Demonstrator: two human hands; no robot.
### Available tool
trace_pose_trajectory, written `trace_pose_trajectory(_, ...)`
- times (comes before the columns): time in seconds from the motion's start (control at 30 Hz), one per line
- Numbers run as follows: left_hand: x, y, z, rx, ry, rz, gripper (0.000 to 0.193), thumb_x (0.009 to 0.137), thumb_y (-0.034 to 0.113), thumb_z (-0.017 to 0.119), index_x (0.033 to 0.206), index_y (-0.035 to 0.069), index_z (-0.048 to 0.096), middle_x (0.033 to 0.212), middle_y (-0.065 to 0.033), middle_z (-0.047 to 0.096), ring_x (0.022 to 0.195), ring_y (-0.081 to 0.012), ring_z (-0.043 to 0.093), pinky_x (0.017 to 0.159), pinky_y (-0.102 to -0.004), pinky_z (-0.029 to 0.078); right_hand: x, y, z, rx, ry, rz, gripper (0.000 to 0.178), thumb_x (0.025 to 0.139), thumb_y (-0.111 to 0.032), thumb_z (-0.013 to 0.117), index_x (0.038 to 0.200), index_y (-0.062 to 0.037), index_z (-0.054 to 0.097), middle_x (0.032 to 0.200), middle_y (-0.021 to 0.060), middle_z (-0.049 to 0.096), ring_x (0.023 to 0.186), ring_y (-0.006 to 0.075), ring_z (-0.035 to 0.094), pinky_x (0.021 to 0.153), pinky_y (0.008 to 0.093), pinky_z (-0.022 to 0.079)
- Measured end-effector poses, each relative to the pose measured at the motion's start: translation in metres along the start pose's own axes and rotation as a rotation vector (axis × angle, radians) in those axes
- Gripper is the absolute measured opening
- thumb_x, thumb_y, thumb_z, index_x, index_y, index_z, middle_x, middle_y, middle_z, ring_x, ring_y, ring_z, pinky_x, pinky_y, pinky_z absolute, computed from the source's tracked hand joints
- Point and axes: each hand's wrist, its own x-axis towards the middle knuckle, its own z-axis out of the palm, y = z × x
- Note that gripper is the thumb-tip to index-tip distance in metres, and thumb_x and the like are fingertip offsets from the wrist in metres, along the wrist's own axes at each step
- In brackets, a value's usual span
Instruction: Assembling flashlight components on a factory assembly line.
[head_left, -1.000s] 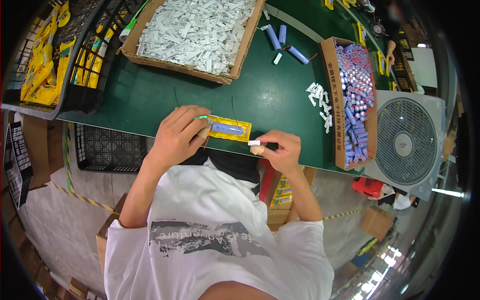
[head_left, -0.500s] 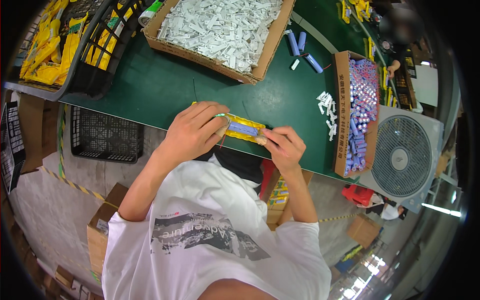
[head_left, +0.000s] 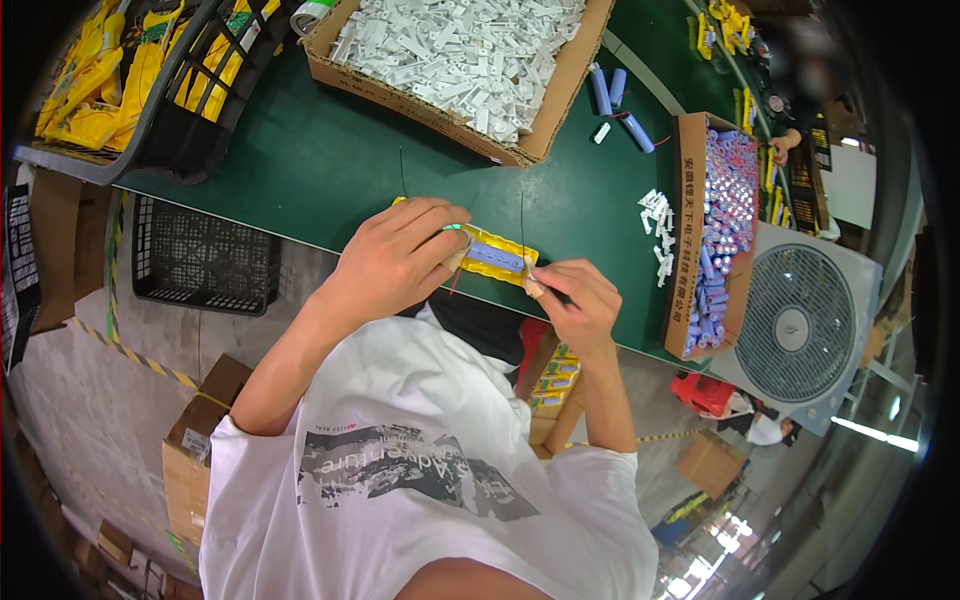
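Note:
A yellow plastic casing [head_left: 487, 271] lies at the green table's near edge, with a blue cylindrical battery cell [head_left: 495, 258] in it. My left hand [head_left: 405, 245] is closed round the casing's left part, hiding that end. A red wire [head_left: 456, 281] hangs below its fingertips, and a thin dark wire sticks up beyond the hand. At the casing's right end, thumb and forefinger of my right hand [head_left: 580, 300] pinch together beside a black wire [head_left: 522, 215] that stands upright. What lies between those fingertips is hidden. Pale covers sit on some fingertips.
Ahead stands a cardboard box [head_left: 420, 118] of white plastic pieces. Loose blue cells [head_left: 636, 133] and white pieces [head_left: 657, 230] lie on the right, near a box of cells [head_left: 687, 240]. A black crate [head_left: 150, 130] holds yellow casings at left; a grey fan [head_left: 800, 320] stands far right.
The black wire at the casing's right end now stands more upright and shows more clearly. Both hands stay at the casing; the whole view has shifted slightly.

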Motion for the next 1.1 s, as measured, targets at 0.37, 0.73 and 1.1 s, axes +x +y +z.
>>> trace_pose_trajectory(0.37,0.002,0.001,0.001,-0.009,0.002,0.004,0.019,0.079,0.004,0.08,0.091,0.004,0.065,0.114,-0.0077,0.072,0.104,-0.0286,0.071,0.083,-0.0411,0.058,-0.002,0.002,-0.004,-0.096,-0.015,-0.191,0.022,0.076,0.004,0.084,0.096,-0.0026,0.078,0.094,0.0066,0.078,0.084,0.0243,0.074,0.071,0.0334,0.061)
trace_pose_trajectory(0.73,0.0,-0.004,-0.001,0.008,-0.004,0.008,0.02,0.078,0.003,0.08,0.091,0.003,0.065,0.113,-0.0086,0.073,0.102,-0.0287,0.071,0.083,-0.0407,0.058,0.01,0.002,-0.009,-0.397,-0.242,-0.372,0.025,0.084,-0.017,0.084,0.106,-0.0091,0.077,0.105,0.0016,0.075,0.098,0.0221,0.071,0.082,0.0355,0.059)
trace_pose_trajectory(1.1,0.005,-0.004,-0.008,-0.029,-0.038,0.008,0.021,0.078,0.0,0.08,0.093,0.002,0.065,0.114,-0.0149,0.073,0.103,-0.0355,0.071,0.086,-0.0446,0.058,0.005,0.017,0.012,0.009,-0.096,-0.028,0.019,0.079,-0.013,0.089,0.09,-0.0063,0.075,0.126,0.0133,0.068,0.102,0.0263,0.072,0.083,0.0347,0.062)
